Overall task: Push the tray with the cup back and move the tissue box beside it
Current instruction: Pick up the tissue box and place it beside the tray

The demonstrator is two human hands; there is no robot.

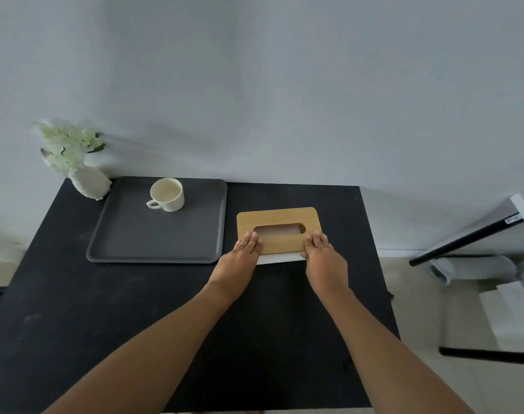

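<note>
- Matte black counter [75,294] was seen from above, its far edge set against a pale grey wall [284,85].
- A dark grey tray [129,240], rectangular with rounded corners and a low raised rim, was placed at the back left of the counter, close to the wall.
- A cream cup [168,195], smooth and cylindrical with a small loop handle turned to the left, was stood upright on the far part of the tray.
- A tissue box [278,219] was set just right of the tray, near but apart from it; its flat wooden lid had rounded corners and an oblong slot, and a white base was visible below the lid's near edge.
- The left hand [245,249] was laid on the lid's near left corner, fingers extended and held together, nothing clasped.
- The right hand [322,249] was laid likewise on the near right corner, fingers flat on the wood.
- A white ribbed vase [90,182] with pale green-white flowers was stood at the back left corner, just beside the tray.
</note>
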